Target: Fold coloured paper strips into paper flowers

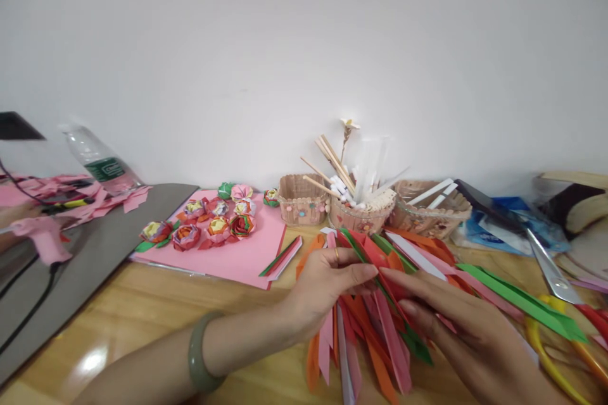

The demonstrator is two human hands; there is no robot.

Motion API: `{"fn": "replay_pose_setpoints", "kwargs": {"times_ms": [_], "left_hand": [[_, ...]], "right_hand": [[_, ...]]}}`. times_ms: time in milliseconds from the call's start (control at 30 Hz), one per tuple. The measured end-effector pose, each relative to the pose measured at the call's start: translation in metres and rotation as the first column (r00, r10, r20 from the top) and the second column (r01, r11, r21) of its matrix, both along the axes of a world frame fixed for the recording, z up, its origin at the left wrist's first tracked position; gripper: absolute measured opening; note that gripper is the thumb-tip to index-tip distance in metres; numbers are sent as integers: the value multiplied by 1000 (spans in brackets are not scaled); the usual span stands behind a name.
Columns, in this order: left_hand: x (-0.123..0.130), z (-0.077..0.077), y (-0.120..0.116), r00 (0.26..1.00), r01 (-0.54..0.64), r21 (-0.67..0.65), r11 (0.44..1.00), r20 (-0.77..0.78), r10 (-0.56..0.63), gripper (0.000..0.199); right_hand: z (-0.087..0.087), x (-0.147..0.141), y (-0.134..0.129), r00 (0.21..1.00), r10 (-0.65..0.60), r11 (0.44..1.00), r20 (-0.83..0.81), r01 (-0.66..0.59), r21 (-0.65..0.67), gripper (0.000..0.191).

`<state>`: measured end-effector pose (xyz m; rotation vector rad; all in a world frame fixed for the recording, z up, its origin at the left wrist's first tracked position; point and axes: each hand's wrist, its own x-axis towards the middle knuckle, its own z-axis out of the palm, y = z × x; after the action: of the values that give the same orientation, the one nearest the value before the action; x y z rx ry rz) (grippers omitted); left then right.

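Observation:
My left hand, wearing a green bangle and a ring, pinches a folded green paper strip between thumb and fingers. My right hand comes in from the right; its fingertips close on the same strip and a red one beside it. Where the strips overlap, I cannot tell exactly which each finger grips. Under and around both hands spreads a loose pile of folded paper strips in pink, orange, white and green. A small stack of folded strips lies left of my left hand.
Paper flowers rest on a pink sheet. Small baskets with sticks stand along the wall. Scissors and a blue packet lie right. At left are a pink glue gun, another person's hand and a bottle.

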<state>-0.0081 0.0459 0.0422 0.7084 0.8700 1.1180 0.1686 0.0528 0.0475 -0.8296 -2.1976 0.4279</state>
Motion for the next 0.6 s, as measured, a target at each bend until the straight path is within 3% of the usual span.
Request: {"fn": "replay_pose_setpoints", "kwargs": {"times_ms": [267,600], "left_hand": [[0,-2,1,1000,27,18,999,-17,-27,42],[-1,5,-2,998,60,20,998,4,-60,42]], "right_hand": [[2,0,0,998,15,1000,55,-15,-10,29],[-6,2,1,997,25,994,79,-33,106,31]]}}
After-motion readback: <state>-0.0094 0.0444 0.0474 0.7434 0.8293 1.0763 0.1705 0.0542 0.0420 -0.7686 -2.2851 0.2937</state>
